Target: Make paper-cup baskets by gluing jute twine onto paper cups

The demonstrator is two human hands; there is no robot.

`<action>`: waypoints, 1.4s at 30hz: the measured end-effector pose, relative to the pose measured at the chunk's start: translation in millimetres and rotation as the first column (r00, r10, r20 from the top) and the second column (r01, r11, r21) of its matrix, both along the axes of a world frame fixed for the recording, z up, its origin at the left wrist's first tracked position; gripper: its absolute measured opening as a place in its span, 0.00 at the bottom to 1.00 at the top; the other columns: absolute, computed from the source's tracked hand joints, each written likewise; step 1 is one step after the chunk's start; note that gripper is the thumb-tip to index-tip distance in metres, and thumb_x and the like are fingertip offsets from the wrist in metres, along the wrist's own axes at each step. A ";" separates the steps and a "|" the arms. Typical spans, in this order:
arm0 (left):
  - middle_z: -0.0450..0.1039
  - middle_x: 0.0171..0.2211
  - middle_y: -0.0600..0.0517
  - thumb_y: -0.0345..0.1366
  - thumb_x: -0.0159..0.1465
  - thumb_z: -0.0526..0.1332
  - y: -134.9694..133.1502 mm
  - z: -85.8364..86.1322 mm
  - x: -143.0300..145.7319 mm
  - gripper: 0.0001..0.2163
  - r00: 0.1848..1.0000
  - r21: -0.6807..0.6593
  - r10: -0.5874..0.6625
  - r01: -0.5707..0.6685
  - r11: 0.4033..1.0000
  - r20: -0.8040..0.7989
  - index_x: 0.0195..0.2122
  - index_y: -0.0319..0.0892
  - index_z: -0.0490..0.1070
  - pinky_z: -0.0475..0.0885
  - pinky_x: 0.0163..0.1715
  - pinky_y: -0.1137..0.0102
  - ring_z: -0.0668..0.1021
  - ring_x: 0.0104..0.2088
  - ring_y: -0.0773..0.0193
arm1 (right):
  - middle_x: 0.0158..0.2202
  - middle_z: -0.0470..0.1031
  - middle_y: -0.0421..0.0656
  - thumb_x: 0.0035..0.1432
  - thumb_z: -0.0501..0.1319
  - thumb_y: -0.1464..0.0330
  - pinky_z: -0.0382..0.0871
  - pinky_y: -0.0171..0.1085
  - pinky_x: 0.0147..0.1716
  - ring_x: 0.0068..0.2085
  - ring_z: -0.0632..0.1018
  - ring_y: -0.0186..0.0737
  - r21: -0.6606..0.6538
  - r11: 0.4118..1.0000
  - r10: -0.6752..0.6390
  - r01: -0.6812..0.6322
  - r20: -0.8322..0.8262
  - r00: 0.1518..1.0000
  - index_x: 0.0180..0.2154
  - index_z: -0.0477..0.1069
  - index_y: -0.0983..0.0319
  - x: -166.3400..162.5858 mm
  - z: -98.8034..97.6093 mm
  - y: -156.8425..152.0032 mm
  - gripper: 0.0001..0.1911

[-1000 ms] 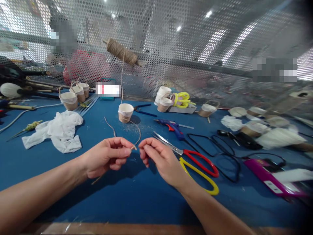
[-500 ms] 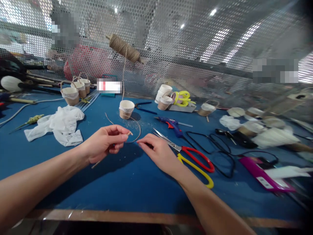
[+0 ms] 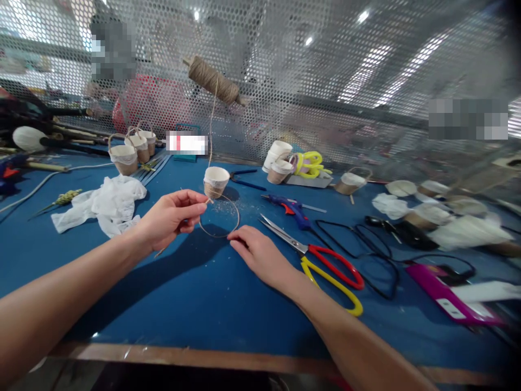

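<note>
My left hand (image 3: 171, 218) is lifted a little above the blue table (image 3: 195, 293) and pinches a thin piece of jute twine (image 3: 228, 228), which curves in a loop to my right hand. My right hand (image 3: 256, 255) rests low on the table with its fingers closed on the other end of that loop. Just behind the loop stands a small paper cup (image 3: 215, 182) wrapped in twine. A strand runs from it up to a twine spool (image 3: 211, 80) on the mesh screen. Red and yellow scissors (image 3: 325, 263) lie right of my right hand.
A white cloth (image 3: 101, 203) lies at the left, with small cup baskets (image 3: 130, 152) behind it. A blue glue gun (image 3: 291, 209), black cables (image 3: 358, 250), more cups (image 3: 279, 157) and a magenta box (image 3: 448, 290) fill the right. Behind the perforated screen (image 3: 325, 81) sits a person in red.
My left hand rose and moved away from me with the twine. My right hand dropped to the table, and the twine between them opened into a wider loop.
</note>
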State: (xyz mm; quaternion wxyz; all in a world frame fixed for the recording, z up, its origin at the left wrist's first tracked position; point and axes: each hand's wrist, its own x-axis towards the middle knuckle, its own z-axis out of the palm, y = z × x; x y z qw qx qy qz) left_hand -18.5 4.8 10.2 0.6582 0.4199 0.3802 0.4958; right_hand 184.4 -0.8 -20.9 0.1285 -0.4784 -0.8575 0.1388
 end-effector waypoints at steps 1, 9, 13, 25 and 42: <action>0.61 0.15 0.58 0.28 0.49 0.65 1.1 0.1 -0.9 0.05 1.000 0.009 0.016 -0.016 1.000 -0.014 0.26 0.37 0.70 0.50 0.14 0.79 0.61 0.15 0.77 | 0.38 0.71 0.47 0.59 0.50 0.73 0.64 0.36 0.40 0.40 0.71 0.37 0.043 0.999 -0.006 0.003 0.059 0.998 0.42 0.67 0.65 0.2 -0.6 3.1 0.11; 0.62 0.16 0.58 0.29 0.48 0.65 6.4 -7.5 -3.3 0.05 0.997 0.050 0.030 -0.027 0.998 -0.068 0.26 0.37 0.70 0.51 0.14 0.78 0.61 0.15 0.77 | 0.36 0.71 0.48 0.56 0.51 0.76 0.60 0.35 0.27 0.30 0.73 0.37 0.105 0.989 0.044 -0.104 0.462 0.886 0.32 0.71 0.65 -13.2 12.5 26.3 0.10; 0.61 0.16 0.59 0.30 0.49 0.64 8.5 -8.8 -4.8 0.05 0.997 0.077 0.038 -0.032 0.996 -0.070 0.27 0.37 0.69 0.51 0.14 0.78 0.61 0.15 0.77 | 0.39 0.71 0.52 0.57 0.50 0.74 0.58 0.36 0.25 0.30 0.73 0.40 0.142 0.985 0.010 -0.097 0.512 0.859 0.36 0.70 0.67 -19.8 19.6 38.4 0.10; 0.63 0.15 0.59 0.30 0.48 0.65 9.1 -8.8 -5.6 0.06 0.995 0.118 0.072 -0.064 0.991 -0.062 0.27 0.38 0.70 0.52 0.13 0.78 0.62 0.14 0.77 | 0.51 0.66 0.53 0.59 0.50 0.60 0.56 0.41 0.51 0.53 0.64 0.45 0.226 0.959 0.104 -0.170 0.276 0.956 0.49 0.64 0.69 -78.9 -5.1 -19.4 0.23; 0.62 0.17 0.58 0.31 0.47 0.66 5.4 -13.0 -3.8 0.08 0.996 0.113 0.003 0.008 0.994 -0.092 0.28 0.37 0.70 0.53 0.14 0.79 0.63 0.16 0.76 | 0.38 0.73 0.58 0.58 0.41 0.54 0.68 0.49 0.39 0.40 0.75 0.53 0.499 0.663 -0.711 0.558 0.189 0.677 0.36 0.73 0.67 131.5 -22.8 -153.5 0.30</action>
